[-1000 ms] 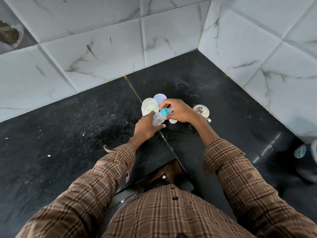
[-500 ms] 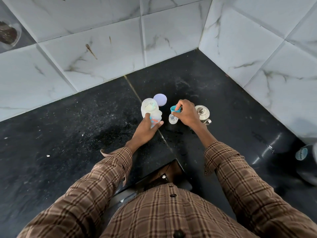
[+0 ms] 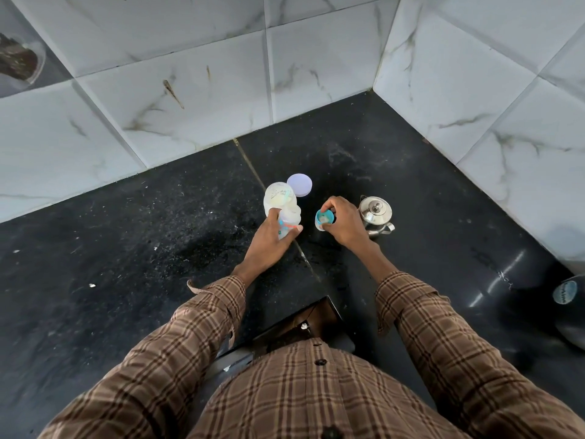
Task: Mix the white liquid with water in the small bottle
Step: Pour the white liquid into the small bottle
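On a black stone surface in a tiled corner, a person in a checked shirt works at mixing a white liquid with water. At left stands an open white tub, its pale lid lying just behind it. The left hand grips a clear bottle with printed sides, fingers wrapped round its lower part, just in front of the tub. To the right, the right hand pinches the blue rim of the small bottle, which stands open on the surface with something whitish visible inside. A steel kettle waits just beside that hand. By the look of it, the white liquid is already in; adding water and mixing appear still to come.
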